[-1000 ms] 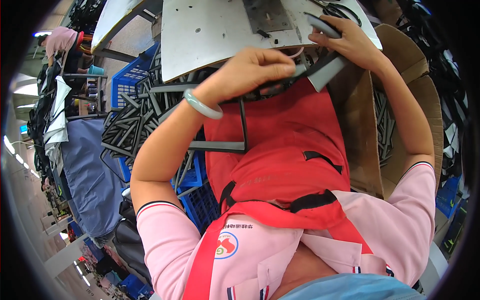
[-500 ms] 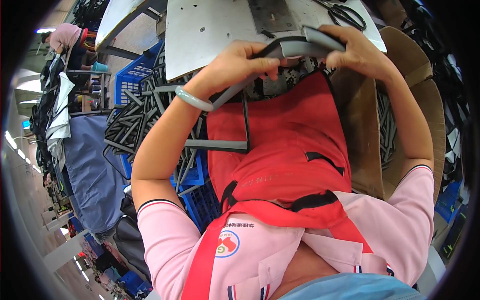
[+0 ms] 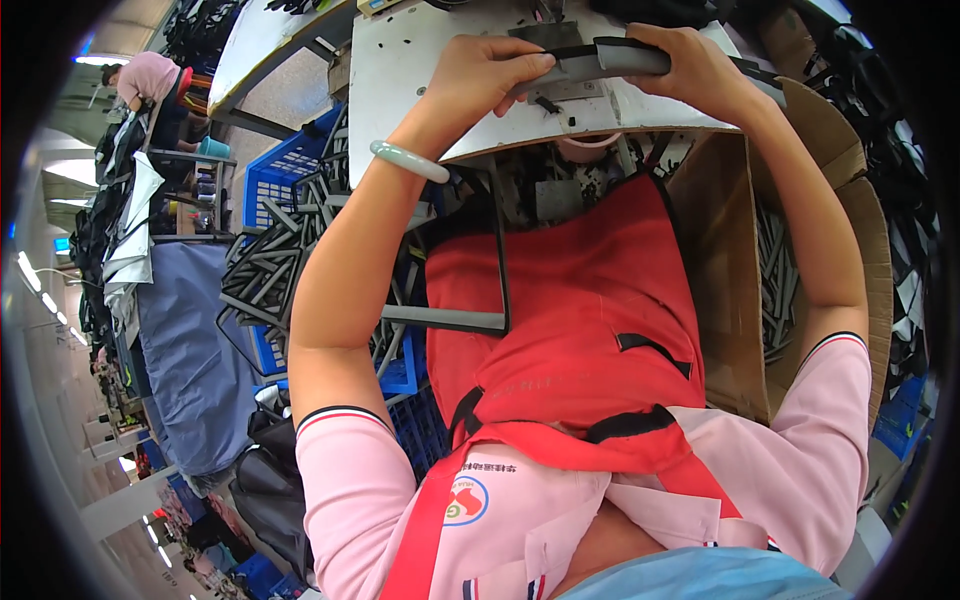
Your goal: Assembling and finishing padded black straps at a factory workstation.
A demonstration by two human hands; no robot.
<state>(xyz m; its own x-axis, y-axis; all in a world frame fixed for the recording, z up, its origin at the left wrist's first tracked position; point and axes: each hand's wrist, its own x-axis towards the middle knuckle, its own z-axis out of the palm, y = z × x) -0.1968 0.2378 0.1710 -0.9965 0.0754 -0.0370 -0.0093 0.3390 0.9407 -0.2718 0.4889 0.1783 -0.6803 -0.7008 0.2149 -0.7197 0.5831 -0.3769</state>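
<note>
Over the near part of the white table (image 3: 400,95), my two hands stretch a grey padded strap (image 3: 578,67) with a black edge between them. My left hand (image 3: 488,72) pinches its left end between thumb and fingers. At the other end, my right hand (image 3: 690,72) is wrapped around a part where a grey piece overlaps the strap. A thin black band hangs below my left wrist, with a grey padded section (image 3: 445,318) lying across the red apron (image 3: 560,290). Whether this band joins the held strap is hidden.
On the left, a blue plastic crate (image 3: 268,180) is heaped with grey and black strips (image 3: 270,265). An open cardboard box (image 3: 715,280) on the right holds similar strips. A metal plate (image 3: 570,90) is set into the table. A person (image 3: 150,75) sits far left.
Both hands have moved up and farther over the table with the strap, which is now straighter. The view has shifted, showing more of the tabletop; the hanging grey section appears lower.
</note>
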